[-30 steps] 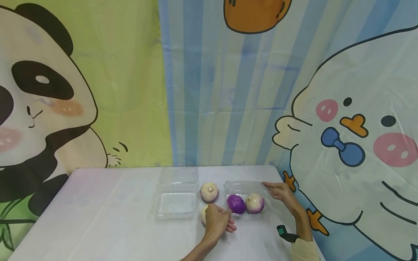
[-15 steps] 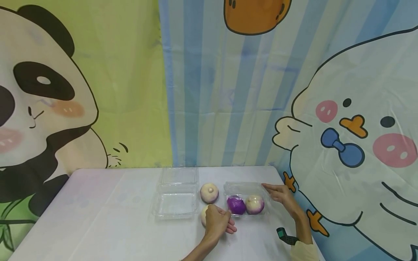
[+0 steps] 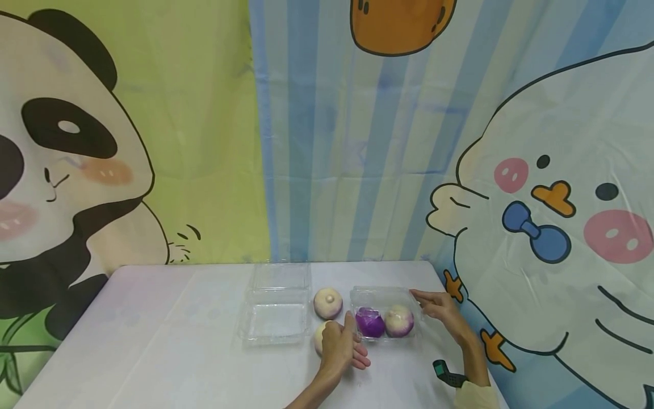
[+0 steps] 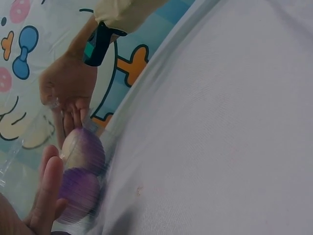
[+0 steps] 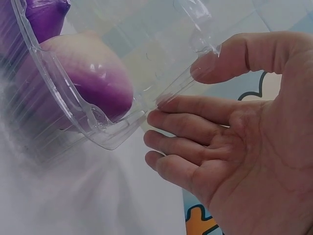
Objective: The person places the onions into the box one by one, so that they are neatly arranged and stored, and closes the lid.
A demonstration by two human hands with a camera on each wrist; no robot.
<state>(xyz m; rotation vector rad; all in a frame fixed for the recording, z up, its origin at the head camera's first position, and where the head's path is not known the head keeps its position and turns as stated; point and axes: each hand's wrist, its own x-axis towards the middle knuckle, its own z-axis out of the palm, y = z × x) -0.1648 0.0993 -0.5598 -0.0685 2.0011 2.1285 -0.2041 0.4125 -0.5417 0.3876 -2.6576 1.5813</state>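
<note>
I can't read any lettering, label or number from here, on the clear boxes point(image 3: 276, 322) or the cartoon backdrop point(image 3: 332, 153).

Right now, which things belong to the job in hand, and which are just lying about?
Likely in the job:
right clear box, touched by the right hand
purple onion and pale-purple onion inside it
left hand, beside the box

Apparently just lying about:
left clear box, open
back onion
front onion, partly hidden

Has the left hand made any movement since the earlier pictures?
Yes, partly: in the head view, the left hand has swung one of its fingers from the filled clear box toward the far edge of the table.
</note>
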